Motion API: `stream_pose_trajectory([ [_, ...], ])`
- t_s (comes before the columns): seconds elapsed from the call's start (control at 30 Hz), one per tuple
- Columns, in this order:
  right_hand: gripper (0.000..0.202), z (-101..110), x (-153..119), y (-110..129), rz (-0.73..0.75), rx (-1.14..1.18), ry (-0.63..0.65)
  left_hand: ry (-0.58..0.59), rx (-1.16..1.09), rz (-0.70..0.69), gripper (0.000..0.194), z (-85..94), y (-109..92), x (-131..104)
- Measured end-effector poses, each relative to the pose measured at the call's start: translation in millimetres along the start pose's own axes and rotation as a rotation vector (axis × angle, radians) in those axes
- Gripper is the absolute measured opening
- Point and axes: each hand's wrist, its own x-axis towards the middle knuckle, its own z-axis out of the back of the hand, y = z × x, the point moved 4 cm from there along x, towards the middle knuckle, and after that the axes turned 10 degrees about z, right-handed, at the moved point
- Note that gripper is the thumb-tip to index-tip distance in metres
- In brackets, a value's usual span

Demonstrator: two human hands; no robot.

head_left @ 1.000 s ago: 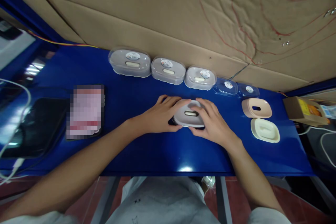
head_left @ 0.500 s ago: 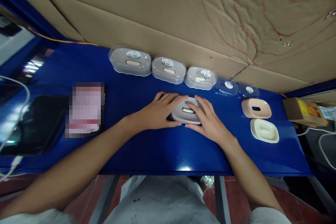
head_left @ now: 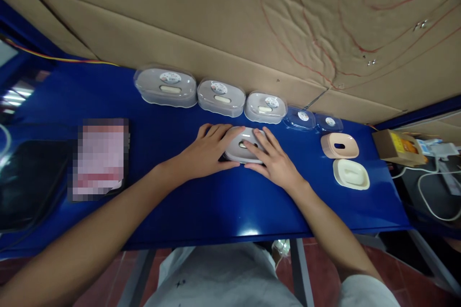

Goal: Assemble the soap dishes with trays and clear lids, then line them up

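A grey oval box (head_left: 237, 152) with a pale insert in its top slot sits on the blue table, between my two hands. My left hand (head_left: 211, 150) wraps round its left end, thumb at the near side. From the right, my right hand (head_left: 275, 158) grips the box, with one finger lying across its top over the slot. Behind stand boxes under clear covers with round labels: a large one (head_left: 167, 87), a middle one (head_left: 221, 98) and a smaller one (head_left: 265, 107). Two clear covers (head_left: 299, 118) (head_left: 329, 123) lie right of them.
A peach slotted lid (head_left: 340, 146) and a cream tray (head_left: 351, 174) lie at the right, near a cardboard box (head_left: 399, 147). A blurred-out phone-like item (head_left: 99, 158) and a black tablet (head_left: 34, 180) lie left. Brown board (head_left: 201, 19) walls the back.
The view has shifted, moving the scene slightly left. A finger of my right hand has moved over the slot of the grey box, covering part of the insert.
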Motion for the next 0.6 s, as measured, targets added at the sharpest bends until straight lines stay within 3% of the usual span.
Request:
stream_pose_trajectory([
  [0.33,0.062,-1.1,-1.5,-6.1,0.039,0.086,-0.018,-0.013,0.047,-0.013,0.087,-1.1,1.3,0.1],
  [0.47,0.071,-2.8,-2.2,-8.0,0.059,0.215,0.011,0.015,0.06,-0.004,0.086,-0.6,0.5,-0.2],
  [0.6,0.065,-1.6,-2.4,-7.1,0.041,0.234,0.023,0.044,0.068,0.0,0.087,0.5,0.4,-1.2],
])
